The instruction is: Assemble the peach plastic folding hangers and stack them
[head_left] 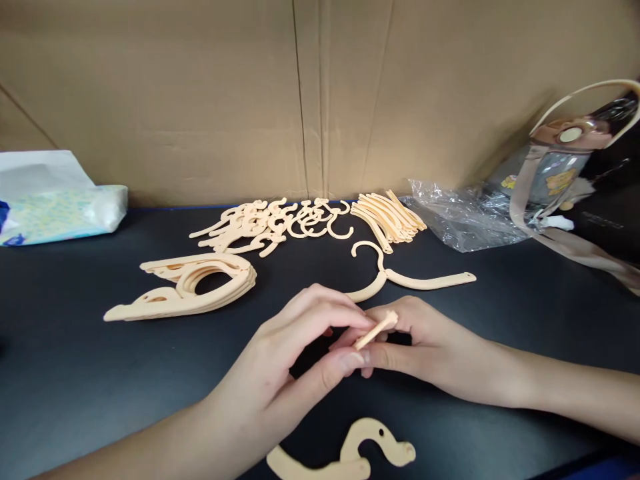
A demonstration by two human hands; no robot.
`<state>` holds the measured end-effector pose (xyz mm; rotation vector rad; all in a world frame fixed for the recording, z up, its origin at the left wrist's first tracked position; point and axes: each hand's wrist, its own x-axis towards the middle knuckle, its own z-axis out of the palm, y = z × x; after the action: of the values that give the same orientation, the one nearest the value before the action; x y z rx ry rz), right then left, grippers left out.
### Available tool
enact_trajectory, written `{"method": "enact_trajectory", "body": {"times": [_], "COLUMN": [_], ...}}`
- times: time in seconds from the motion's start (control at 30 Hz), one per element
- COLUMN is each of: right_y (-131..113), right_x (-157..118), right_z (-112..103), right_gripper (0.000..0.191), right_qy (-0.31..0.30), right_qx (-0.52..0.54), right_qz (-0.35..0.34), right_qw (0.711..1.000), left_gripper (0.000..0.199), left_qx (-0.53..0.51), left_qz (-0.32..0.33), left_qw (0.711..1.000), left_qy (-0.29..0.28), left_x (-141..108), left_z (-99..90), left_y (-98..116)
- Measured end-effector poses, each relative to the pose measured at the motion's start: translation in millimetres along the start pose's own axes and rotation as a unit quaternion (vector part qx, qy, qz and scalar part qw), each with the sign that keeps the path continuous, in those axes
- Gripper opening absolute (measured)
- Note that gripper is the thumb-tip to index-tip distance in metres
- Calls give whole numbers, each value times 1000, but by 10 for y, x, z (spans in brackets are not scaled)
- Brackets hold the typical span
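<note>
A small cream plastic hanger piece (376,331) is held near the middle of the table, seen nearly edge-on. My left hand (295,353) pinches its near end between thumb and fingers. From the other side, my right hand (425,343) closes on it too, fingers meeting those of the left; part of the piece is hidden. Just beyond the hands lies a hanger with a hook and spread arms (425,283), one arm partly covered by my left hand. Closer to me rest a curved hook piece (367,433) and an arm piece (320,471), cut off by the frame's bottom edge.
Folded hangers (220,293) lie stacked at left. Behind are a heap of hook pieces (255,223) and a pile of straight arms (390,217). A clear plastic bag (455,217), a strapped bottle (560,167) and a tissue pack (65,207) stand toward the sides, before a cardboard wall (200,100).
</note>
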<state>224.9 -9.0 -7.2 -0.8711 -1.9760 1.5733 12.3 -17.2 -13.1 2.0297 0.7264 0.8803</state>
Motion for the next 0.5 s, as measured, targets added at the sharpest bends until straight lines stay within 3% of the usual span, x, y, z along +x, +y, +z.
{"method": "enact_trajectory", "body": {"times": [0.23,0.4,0.5], "right_y": [56,-46,-70], "right_x": [17,8,20], "right_z": [22,-4,-58], "right_gripper": [20,9,15], "right_qy": [-6,14,48], "right_qx": [-9,-41,-34], "right_qz": [-3,13,9], "right_qw": [1000,999,998], "left_gripper": [22,21,22], "left_qx": [113,132,160], "left_qz": [41,66,74], "left_qw": [992,989,984], "left_qy": [-35,-11,9], "left_x": [-30,-11,-3], "left_z": [18,-22,-49], "left_y": [-34,-79,-97]}}
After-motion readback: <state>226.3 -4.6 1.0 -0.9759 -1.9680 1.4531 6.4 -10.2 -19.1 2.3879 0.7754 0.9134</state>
